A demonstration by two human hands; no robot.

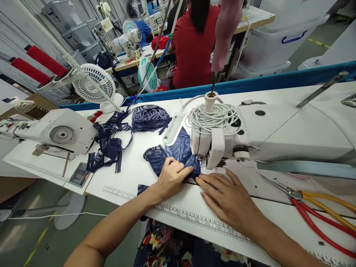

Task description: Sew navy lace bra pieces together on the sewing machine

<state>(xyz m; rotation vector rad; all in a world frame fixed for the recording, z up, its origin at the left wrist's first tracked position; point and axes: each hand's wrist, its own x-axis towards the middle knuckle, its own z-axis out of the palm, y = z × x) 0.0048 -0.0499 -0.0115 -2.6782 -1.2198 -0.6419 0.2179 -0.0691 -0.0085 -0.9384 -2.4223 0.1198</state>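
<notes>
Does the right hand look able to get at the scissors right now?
Likely yes: the scissors lie to the right of the right hand, nothing visibly covering them, though its fingers are at the navy fabric.

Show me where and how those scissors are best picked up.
Likely by the red and yellow handles, coming from the right: the scissors lie with their handles toward the right edge of the view, while their pointed blades face left.

The fabric is navy with paler swirls — the sewing machine and worktop white, a dark ruler scale printed along it. Scissors: one red handle, one yellow-orange. Thread cones: deep red.
</notes>
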